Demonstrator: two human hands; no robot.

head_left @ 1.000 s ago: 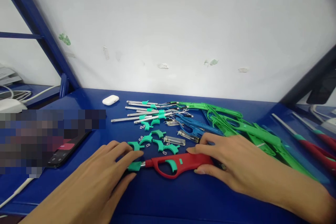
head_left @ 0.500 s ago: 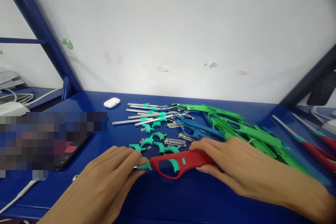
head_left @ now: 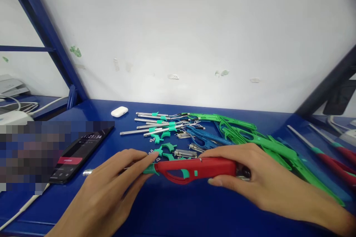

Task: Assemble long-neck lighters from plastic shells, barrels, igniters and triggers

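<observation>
Head view: red lighter (head_left: 217,167) lies crosswise at near center, just above or on the blue surface (head_left: 180,211), can't tell which. Left hand (head_left: 111,183) pinches the green collar (head_left: 150,169) at its left end, fingers nearly closed; metal tip (head_left: 87,172) pokes out left of that hand. Right hand (head_left: 250,170) grips the right end of the body, thumb on near edge, fingers over far edge. Something dark and metallic there, mostly hidden. Green trigger (head_left: 185,173) sits in the loop. Just beyond: loose green triggers (head_left: 168,147), clear tank (head_left: 185,153), then metal tubes (head_left: 132,132) with wires. Blue shells (head_left: 205,135) right of the tubes, green shells (head_left: 280,147) pile farther right, partly behind the right hand. Red-handled lighters (head_left: 330,159) at far right edge. Phone (head_left: 75,155) on left, partly pixelated; white case (head_left: 119,111) beyond it. Wall (head_left: 178,26) behind.
</observation>
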